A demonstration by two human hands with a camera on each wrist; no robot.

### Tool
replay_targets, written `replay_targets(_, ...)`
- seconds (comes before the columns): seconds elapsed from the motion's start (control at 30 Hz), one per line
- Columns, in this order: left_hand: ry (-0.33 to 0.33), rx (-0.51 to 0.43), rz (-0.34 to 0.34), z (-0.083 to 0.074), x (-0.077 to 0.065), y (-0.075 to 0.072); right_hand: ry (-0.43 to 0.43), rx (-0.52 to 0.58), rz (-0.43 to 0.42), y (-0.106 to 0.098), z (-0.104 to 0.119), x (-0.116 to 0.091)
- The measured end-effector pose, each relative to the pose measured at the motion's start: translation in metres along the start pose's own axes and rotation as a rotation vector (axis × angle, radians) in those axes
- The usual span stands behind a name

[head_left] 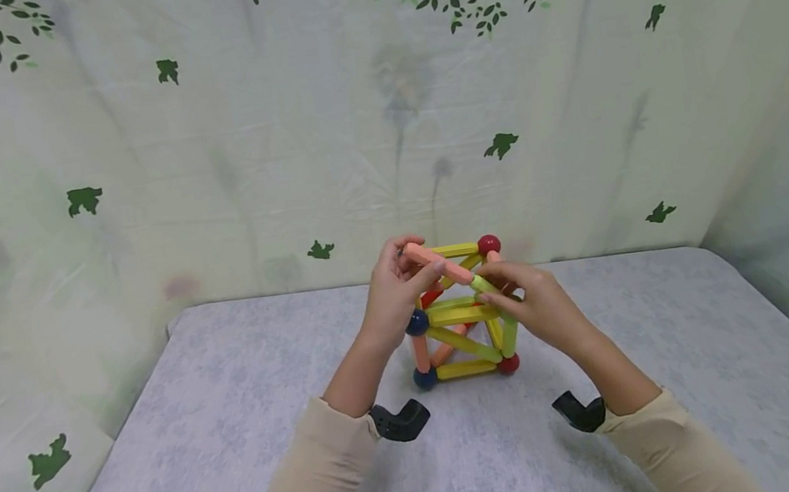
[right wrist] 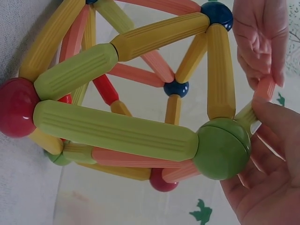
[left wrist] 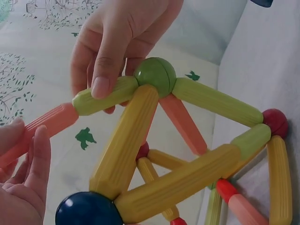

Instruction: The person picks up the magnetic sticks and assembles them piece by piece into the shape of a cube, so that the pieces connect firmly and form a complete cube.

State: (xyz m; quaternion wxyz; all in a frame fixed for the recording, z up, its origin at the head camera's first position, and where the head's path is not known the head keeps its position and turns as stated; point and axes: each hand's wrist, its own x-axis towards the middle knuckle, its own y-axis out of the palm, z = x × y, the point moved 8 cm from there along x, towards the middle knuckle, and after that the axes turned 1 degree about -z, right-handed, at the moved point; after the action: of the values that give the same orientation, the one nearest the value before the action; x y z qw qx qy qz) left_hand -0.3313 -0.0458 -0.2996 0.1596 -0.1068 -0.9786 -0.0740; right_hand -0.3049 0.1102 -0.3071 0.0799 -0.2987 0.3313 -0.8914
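Note:
A boxy frame of magnetic building rods and balls (head_left: 463, 316) stands on the table under both hands. My left hand (head_left: 393, 292) pinches a salmon rod (left wrist: 51, 123) above the frame's top. End to end with it is a light green rod (left wrist: 110, 95), which my right hand (head_left: 542, 305) pinches between thumb and fingers. In both wrist views the light green rod's other end meets a green ball (right wrist: 222, 149) at an upper corner. A dark blue ball (head_left: 417, 323) sits at the left upper corner, a red ball (head_left: 508, 364) at the lower right.
The grey table (head_left: 259, 467) spreads around the frame. Behind it hangs a pale curtain (head_left: 319, 139) with printed leaves and branches. Black devices (head_left: 402, 421) are worn on both wrists, by the beige sleeves (head_left: 314, 484).

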Motion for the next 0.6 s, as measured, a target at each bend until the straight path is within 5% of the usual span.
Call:
replay_targets(0.33,0.172,0.099,-0.017,-0.010,0.001,-0.002,0.037,0.017,0.017,0.005,-0.002,0.013)
replay_targets(0.6,0.188,0.445,-0.018,-0.002,0.005,-0.024,0.063,0.199,0.102,0.017,-0.008,0.035)
